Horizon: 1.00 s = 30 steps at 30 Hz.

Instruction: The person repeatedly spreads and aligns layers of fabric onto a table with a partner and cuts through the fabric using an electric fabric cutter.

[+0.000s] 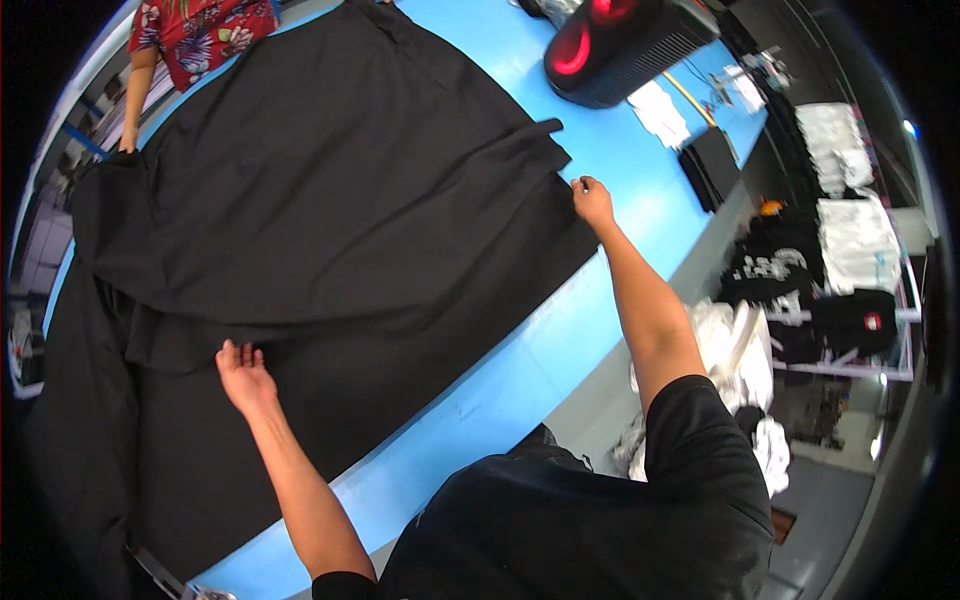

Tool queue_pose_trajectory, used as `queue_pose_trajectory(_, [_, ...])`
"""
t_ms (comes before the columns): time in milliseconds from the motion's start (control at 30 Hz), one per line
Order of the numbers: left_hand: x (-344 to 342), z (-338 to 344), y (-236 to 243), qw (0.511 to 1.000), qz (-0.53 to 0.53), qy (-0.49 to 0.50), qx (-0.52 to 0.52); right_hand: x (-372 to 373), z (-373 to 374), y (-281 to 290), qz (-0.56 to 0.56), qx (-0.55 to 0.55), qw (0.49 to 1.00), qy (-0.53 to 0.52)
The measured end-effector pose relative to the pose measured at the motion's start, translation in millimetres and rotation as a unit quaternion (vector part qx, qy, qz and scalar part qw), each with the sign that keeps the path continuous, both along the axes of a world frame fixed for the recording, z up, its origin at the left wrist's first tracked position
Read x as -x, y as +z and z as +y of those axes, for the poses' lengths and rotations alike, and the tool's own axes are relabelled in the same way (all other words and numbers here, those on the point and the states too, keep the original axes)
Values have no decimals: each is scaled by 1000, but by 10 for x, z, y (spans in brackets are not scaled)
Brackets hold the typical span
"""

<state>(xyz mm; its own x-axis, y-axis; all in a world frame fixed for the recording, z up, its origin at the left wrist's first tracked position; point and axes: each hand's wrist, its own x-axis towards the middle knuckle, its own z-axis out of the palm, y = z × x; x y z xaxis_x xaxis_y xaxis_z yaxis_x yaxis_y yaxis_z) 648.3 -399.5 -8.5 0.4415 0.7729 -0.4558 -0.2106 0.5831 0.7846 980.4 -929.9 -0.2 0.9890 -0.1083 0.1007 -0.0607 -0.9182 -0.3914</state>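
A large sheet of black fabric lies in loose layers over the blue table, with folds and a rumpled upper layer. My left hand rests at the edge of that upper layer, palm up, its fingers apart and holding nothing. At the right edge of the cloth, my right hand has its thumb and fingers curled together in a pinch at the corner. Across the table, another person's hand touches the far left edge of the fabric.
A black speaker with red lights stands on the table's far right. Beside it lie white paper and folded black cloth. White bundles sit right of me, below a rack of garments. A person in a floral top stands opposite.
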Motion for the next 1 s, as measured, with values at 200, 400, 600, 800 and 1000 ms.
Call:
queue_pose_trajectory(200, [268, -338, 294, 986, -86, 129, 60, -826, -118, -451, 36, 105, 993, 40])
queue_pose_trajectory(400, [133, -973, 239, 972, 221, -80, 27, -1081, -249, -399, 154, -112, 978, 83])
queue_pose_trajectory(600, [-112, -1356, 468, 866, 449, -183, -121, -1177, 22, 567, 266, -479, 834, 69])
queue_pose_trajectory(800, [-12, -879, 937, 981, -174, -80, 10, -1405, 456, 1668, 191, -630, 724, 205])
queue_pose_trajectory(1000, [936, -362, 1422, 951, -295, -72, -51, -792, 105, 2624, 65, -677, 680, 274])
